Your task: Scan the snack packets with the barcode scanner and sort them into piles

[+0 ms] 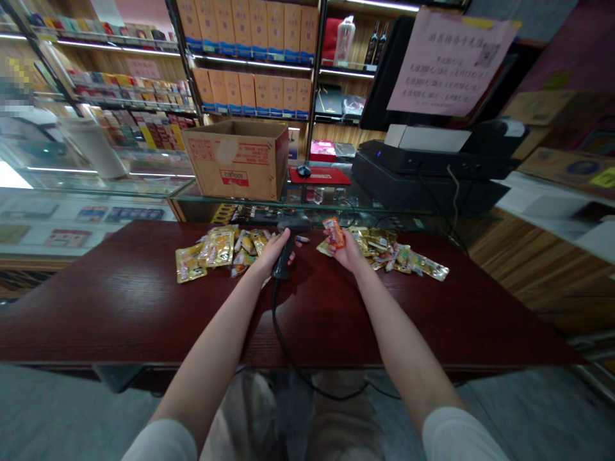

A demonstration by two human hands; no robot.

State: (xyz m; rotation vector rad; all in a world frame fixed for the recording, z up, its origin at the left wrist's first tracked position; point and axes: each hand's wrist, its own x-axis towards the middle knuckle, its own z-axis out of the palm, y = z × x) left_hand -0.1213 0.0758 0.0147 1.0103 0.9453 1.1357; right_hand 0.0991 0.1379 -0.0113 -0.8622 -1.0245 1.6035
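My left hand [275, 251] is wrapped round the handle of a black barcode scanner [283, 259], whose cord hangs down over the table's front edge. In my right hand [349, 253] is a small orange packet [334, 232], its printed face turned up toward me. Beside my left hand lies a pile of gold and clear snack packets [218, 246]. A second pile of similar packets [406, 256] spreads out to the right of my right hand. Between the hands, a pen-like thing [302, 239] shows just past the scanner.
The dark red table [120, 307] meets a glass counter at the back. An open cardboard box [240, 163] stands there, with a mouse [303, 171] on a red mat [331, 175]. Black checkout equipment [427, 169] and a monitor with a paper sign [451, 61] are at right.
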